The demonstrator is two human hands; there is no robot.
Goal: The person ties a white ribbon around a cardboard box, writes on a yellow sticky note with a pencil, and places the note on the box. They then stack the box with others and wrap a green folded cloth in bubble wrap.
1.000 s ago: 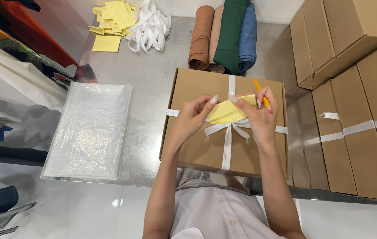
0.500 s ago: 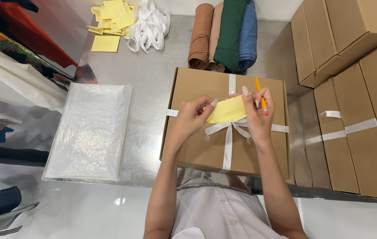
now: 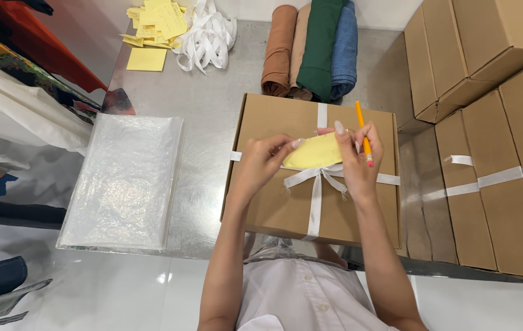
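From the head cam: both hands are pinching a yellow paper slip [image 3: 315, 151] right over the bow of the white ribbon [image 3: 315, 184] tied around a flat cardboard box [image 3: 273, 202] on the metal table [image 3: 212, 116]. The left hand [image 3: 260, 164] grips the slip's left edge with its fingertips; the right hand [image 3: 354, 160] holds the right edge and also has an orange pencil [image 3: 362, 132] tucked between its fingers. A clear plastic bag [image 3: 123, 178] lies left of the box, rolled fabrics [image 3: 310, 49] behind it, more boxes [image 3: 488, 122] stacked on the right.

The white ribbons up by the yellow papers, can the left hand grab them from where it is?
Probably not without leaning: the white ribbons lie at the table's far edge, while the left hand holds the yellow note.
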